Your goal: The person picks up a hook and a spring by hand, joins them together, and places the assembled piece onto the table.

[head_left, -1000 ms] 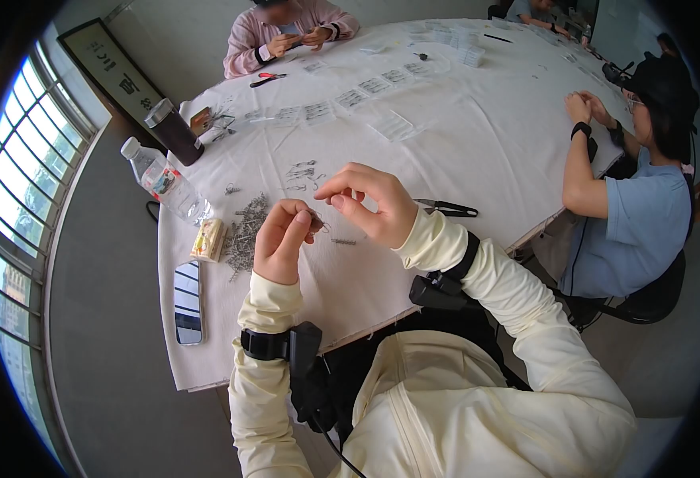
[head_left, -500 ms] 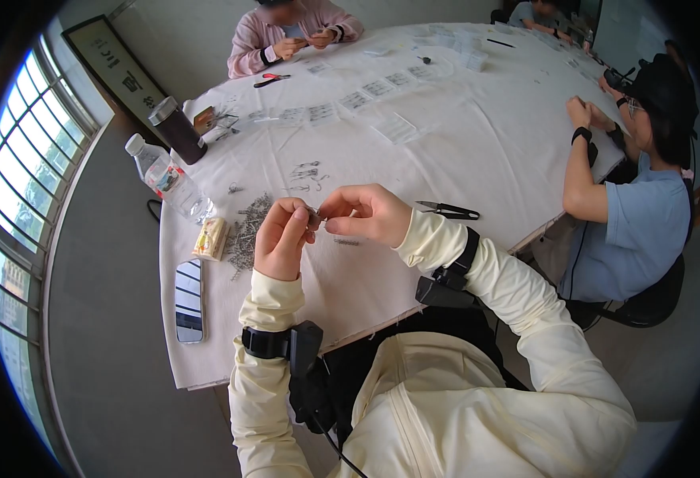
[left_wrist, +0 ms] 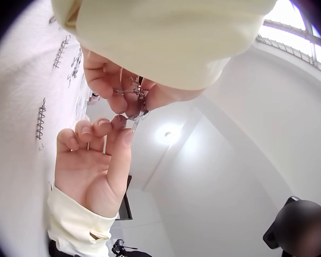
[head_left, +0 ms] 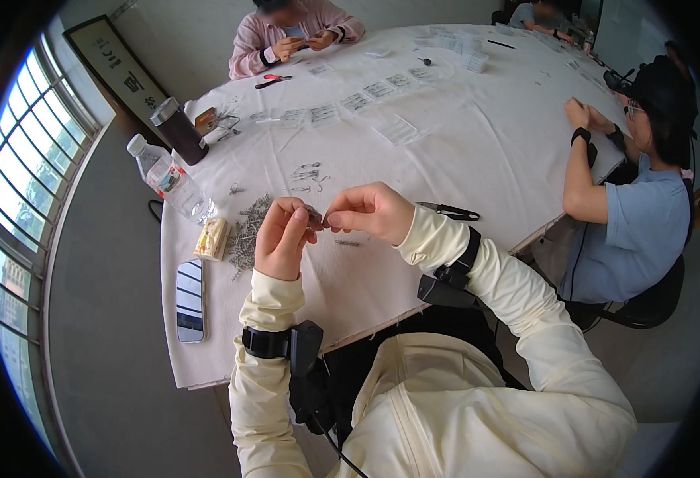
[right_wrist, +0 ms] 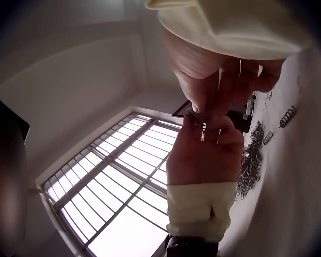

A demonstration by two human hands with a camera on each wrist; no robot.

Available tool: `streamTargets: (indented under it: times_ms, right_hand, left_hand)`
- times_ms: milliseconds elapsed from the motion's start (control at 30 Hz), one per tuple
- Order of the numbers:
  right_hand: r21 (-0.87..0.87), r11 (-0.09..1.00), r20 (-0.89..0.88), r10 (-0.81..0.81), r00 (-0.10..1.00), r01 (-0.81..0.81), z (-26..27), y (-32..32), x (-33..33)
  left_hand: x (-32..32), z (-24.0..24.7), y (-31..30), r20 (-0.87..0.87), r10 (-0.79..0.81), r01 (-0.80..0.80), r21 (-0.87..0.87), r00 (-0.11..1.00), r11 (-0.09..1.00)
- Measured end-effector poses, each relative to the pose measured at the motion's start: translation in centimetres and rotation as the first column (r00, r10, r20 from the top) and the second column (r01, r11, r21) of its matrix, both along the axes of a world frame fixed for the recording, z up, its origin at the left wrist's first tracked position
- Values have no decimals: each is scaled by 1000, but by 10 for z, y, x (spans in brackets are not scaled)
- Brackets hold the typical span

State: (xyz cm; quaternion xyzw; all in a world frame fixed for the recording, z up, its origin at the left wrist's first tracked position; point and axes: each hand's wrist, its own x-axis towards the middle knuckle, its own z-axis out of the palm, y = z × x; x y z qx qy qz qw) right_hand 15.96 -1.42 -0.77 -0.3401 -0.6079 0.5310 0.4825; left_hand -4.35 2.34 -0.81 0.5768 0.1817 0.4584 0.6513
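Note:
My left hand (head_left: 280, 243) pinches small metal pieces (left_wrist: 140, 99), thin and wiry, between thumb and fingers above the table. My right hand (head_left: 372, 213) is just to the right, its thumb and forefinger closed on a thin end of the metal work (left_wrist: 135, 123) at the left fingertips. In the right wrist view the fingertips of the right hand (right_wrist: 219, 75) meet those of the left hand (right_wrist: 203, 155), which partly hide the pieces. Below the hands lies a small coil spring (head_left: 347, 242); beyond them are several metal hooks (head_left: 308, 175).
A heap of springs (head_left: 248, 231), a tissue pack (head_left: 210, 239), a phone (head_left: 190, 301), a plastic bottle (head_left: 170, 183) and a dark flask (head_left: 179, 131) stand or lie at the left. Black snips (head_left: 449, 211) lie right of my hands. Other people sit around the table.
My right hand has come down and left from its raised place, and its fingertips have closed at the metal piece. The left hand has stayed nearly still.

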Motion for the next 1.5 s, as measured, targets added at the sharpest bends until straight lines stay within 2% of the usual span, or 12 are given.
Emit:
streamTargets:
  times_ms: [200, 300, 367, 667, 800, 1067, 1200, 1300, 1367, 1400, 1467, 1500]
  right_hand:
    - [-54, 998, 45, -30, 999, 33, 2, -1, 0]
    - [18, 999, 18, -48, 999, 48, 3, -4, -3]
    - [43, 998, 135, -61, 989, 56, 3, -4, -5]
    - [84, 984, 26, -161, 987, 158, -3, -3, -10]
    - [43, 990, 102, -138, 985, 134, 2, -3, -6]
    - [-61, 998, 35, -13, 999, 15, -7, 4, -3]
    - [-43, 999, 18, -30, 999, 31, -6, 1, -4]
    - [18, 995, 54, -95, 994, 95, -3, -1, -7]
    - [123, 966, 85, -240, 967, 228, 1, -5, -10]
    - [124, 966, 86, -239, 967, 228, 4, -7, -11]
    - [315, 899, 230, -384, 894, 305, 9, -10, -12]
    - [315, 899, 230, -384, 894, 304, 8, -10, -12]
  left_hand:
    - [0, 0, 0, 23, -13, 14, -12, 1000, 1000]
    - [1, -1, 0, 30, 6, -6, -12, 1000, 1000]
    - [2, -1, 0, 15, 22, -22, 6, 1000, 1000]
    - [1, -6, 2, 25, 34, -34, -18, 999, 999]
    - [1, -5, 1, 31, 38, -37, -35, 999, 999]
    - [5, 0, -5, 91, 3, 4, -78, 996, 997]
    - [4, -4, -1, 130, -50, 62, -86, 990, 994]
    - [4, -5, 0, 175, -79, 100, -113, 981, 989]
    - [4, -3, -2, 210, -58, 101, -200, 976, 975]
    - [3, -4, -2, 210, -57, 100, -200, 976, 975]
    - [3, -5, 0, 256, -67, 137, -266, 964, 954]
    - [2, -4, -1, 257, -67, 137, -266, 964, 954]
